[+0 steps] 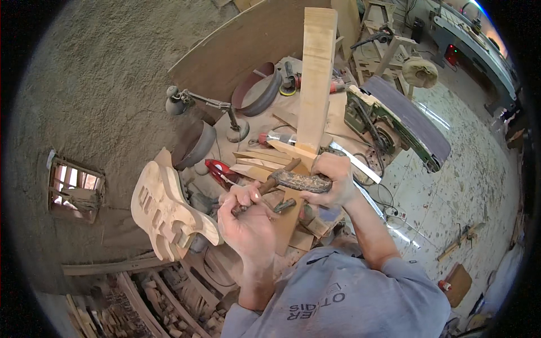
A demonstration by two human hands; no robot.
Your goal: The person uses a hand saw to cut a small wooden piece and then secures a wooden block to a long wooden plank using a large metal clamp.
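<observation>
In the middle of the bench I have both hands on what looks like an old rusty clamp [296, 181], with a rough dark arm and a thin brown rod. My right hand [336, 177] is closed around the arm's right end. Lower left, my left hand [248, 225] curls its fingers around the rod. A short dark stub [284, 205] shows below the arm. Under the clamp lie thin wood pieces [262, 163], and a long pale board [317, 84] extends away behind it. To the left a pale wooden guitar body [164, 190] with cut-out pockets is tilted.
A desk lamp [238, 132], dark curved bands [265, 104], and a red tool [217, 169] crowd the left of the bench. At right is a belt sander [403, 115]. Wood offcuts [169, 304] fill the lower left; a bar clamp [461, 241] lies on the dusty floor.
</observation>
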